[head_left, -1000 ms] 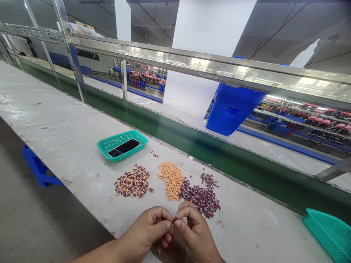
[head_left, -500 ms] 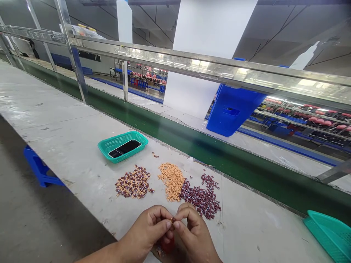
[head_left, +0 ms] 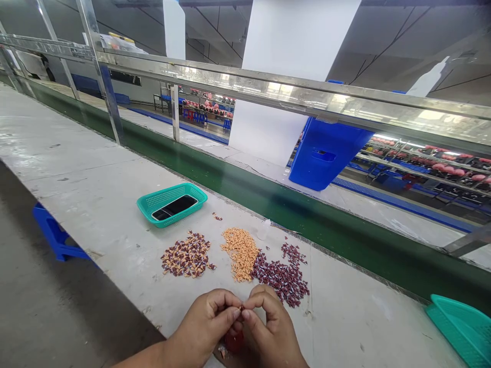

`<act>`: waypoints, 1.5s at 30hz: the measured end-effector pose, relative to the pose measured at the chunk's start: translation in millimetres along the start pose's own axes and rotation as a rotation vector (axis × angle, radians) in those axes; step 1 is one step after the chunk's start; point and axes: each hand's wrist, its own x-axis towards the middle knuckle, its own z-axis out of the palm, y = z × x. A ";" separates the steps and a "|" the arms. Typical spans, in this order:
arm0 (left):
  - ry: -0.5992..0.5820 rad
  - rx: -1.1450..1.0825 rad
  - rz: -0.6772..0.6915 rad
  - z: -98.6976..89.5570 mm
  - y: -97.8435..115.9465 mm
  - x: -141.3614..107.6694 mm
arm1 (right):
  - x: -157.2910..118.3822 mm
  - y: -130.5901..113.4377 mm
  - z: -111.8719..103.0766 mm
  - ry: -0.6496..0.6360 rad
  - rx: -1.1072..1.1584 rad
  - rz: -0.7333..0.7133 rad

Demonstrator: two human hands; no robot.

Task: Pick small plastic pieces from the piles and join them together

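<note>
My left hand [head_left: 209, 322] and my right hand [head_left: 270, 324] meet fingertip to fingertip near the table's front edge. Both are closed in a pinch around one small dark-red and orange piece [head_left: 241, 308], mostly covered by the fingers. Beyond them lie a pile of small orange pieces [head_left: 240, 253] and, touching it on the right, a pile of small dark-red pieces [head_left: 282, 278]. Further left sits a pile of two-coloured orange and dark-red pieces [head_left: 186, 255]. Below my fingers a red round thing [head_left: 233, 341] is partly hidden.
A green basket [head_left: 143, 207] with a phone [head_left: 176, 207] in it stands behind the piles. Another green basket [head_left: 460, 322] is at the right edge. A green conveyor belt [head_left: 230, 181] runs behind the table, under a metal rail [head_left: 268, 92]. A blue stool [head_left: 326, 153] stands beyond the belt.
My fingertips have shifted very slightly around the small piece, which shows less orange now. The piles and baskets stay where they were.
</note>
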 end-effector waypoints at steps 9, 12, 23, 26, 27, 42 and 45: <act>-0.028 0.080 0.090 -2.9 -4.3 2.4 | 0.6 -4.4 -8.4 -0.052 -0.304 -0.203; -0.021 0.139 0.117 -13.3 -5.0 12.0 | 7.1 7.9 -21.8 0.004 -0.297 -0.092; 0.199 1.563 0.547 -104.1 54.5 50.5 | 22.9 44.2 -26.2 -0.145 -0.788 -0.027; 0.078 1.631 0.634 -89.0 49.6 55.6 | 22.1 44.4 -23.1 -0.160 -0.813 -0.031; 0.025 1.640 0.655 -80.1 46.2 57.0 | 22.0 44.8 -23.7 -0.153 -0.809 -0.030; -0.283 1.854 0.718 -30.2 26.8 80.4 | 26.4 43.5 -22.3 -0.113 -0.837 -0.041; -0.344 1.880 0.735 -30.6 27.8 76.3 | 26.5 42.7 -22.7 -0.113 -0.833 -0.031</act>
